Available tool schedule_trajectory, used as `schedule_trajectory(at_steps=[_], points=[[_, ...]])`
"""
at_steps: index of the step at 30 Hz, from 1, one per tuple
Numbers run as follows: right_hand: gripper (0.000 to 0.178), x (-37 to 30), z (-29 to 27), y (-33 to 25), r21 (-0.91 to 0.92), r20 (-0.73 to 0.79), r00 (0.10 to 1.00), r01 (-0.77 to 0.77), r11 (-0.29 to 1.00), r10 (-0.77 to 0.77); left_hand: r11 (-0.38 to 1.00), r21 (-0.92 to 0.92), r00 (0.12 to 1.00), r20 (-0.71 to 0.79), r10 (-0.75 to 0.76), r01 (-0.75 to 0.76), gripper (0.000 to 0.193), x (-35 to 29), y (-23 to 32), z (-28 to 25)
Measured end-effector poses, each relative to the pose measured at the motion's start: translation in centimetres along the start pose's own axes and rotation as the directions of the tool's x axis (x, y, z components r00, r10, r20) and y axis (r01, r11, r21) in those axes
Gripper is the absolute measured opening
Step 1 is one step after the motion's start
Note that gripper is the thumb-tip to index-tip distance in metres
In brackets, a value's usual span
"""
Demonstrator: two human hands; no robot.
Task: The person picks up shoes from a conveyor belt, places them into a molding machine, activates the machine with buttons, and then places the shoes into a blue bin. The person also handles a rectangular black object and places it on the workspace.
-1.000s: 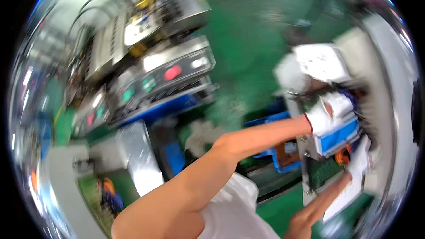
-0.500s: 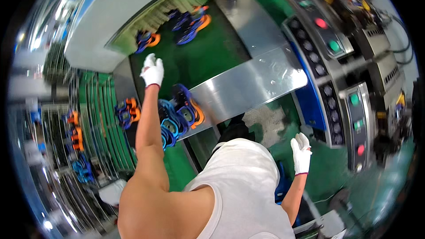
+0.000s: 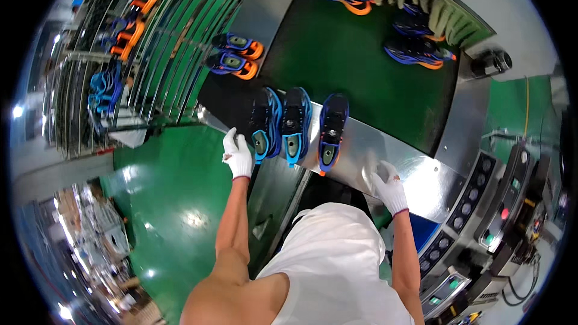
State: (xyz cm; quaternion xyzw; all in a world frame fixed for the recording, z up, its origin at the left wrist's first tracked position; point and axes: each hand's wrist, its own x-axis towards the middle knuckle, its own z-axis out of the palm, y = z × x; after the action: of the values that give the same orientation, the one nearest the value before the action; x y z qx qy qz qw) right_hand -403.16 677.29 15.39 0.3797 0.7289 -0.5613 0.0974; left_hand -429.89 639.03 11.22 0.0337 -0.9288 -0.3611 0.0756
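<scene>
My left hand (image 3: 237, 153) in a white glove hovers left of the shoes, its fingers apart and holding nothing. To the right, my right hand (image 3: 388, 188), also gloved, is over or near the steel ledge (image 3: 367, 147) with thumb and fingers spread. Between them, three shoes stand in a row at the ledge, heels toward me. The left sneaker (image 3: 265, 126) and the middle sneaker (image 3: 295, 126) are black and blue with light blue heels. The third sneaker (image 3: 332, 132) is dark with purple-blue and orange trim. Neither hand touches a shoe.
Beyond the ledge lies a green belt (image 3: 355, 66) carrying several sneakers (image 3: 415, 52) near a fringed curtain (image 3: 448, 18). An orange-heeled pair (image 3: 233, 55) sits at its left edge. A rack (image 3: 174, 42) stands left; machines with buttons (image 3: 506, 204) stand right.
The view has swung round to the right. My left hand has come back from over the belt to beside the shoes, and my right hand has moved up to the ledge.
</scene>
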Motion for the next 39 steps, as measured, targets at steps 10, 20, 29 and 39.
schedule_trajectory(at_steps=[10, 20, 29, 39], points=[[0.059, 4.0, 2.9, -10.8, -0.234, 0.162, 0.961, 0.258, 0.937, -0.224, 0.59, 0.357, 0.671, -0.168, -0.723, 0.725, 0.097, 4.1, -7.9, 7.8], [0.062, 6.0, 7.5, -15.0, -0.21, 0.309, 0.886, 0.417, 0.884, -0.344, 0.75, 0.298, 0.749, 0.143, -0.647, 0.591, 0.083, 4.6, -5.1, 7.3], [0.07, 8.1, 13.7, -20.5, -0.222, 0.532, 0.515, 0.851, 0.476, -0.672, 0.813, -0.11, 0.819, 0.119, -0.561, 0.572, 0.072, 6.4, 5.9, 0.0], [0.047, 11.8, 22.8, -19.8, -0.425, 0.768, 0.41, 0.901, 0.089, -0.492, 0.568, -0.68, 0.868, 0.221, -0.444, 0.463, 0.084, 11.7, 5.5, -6.3]])
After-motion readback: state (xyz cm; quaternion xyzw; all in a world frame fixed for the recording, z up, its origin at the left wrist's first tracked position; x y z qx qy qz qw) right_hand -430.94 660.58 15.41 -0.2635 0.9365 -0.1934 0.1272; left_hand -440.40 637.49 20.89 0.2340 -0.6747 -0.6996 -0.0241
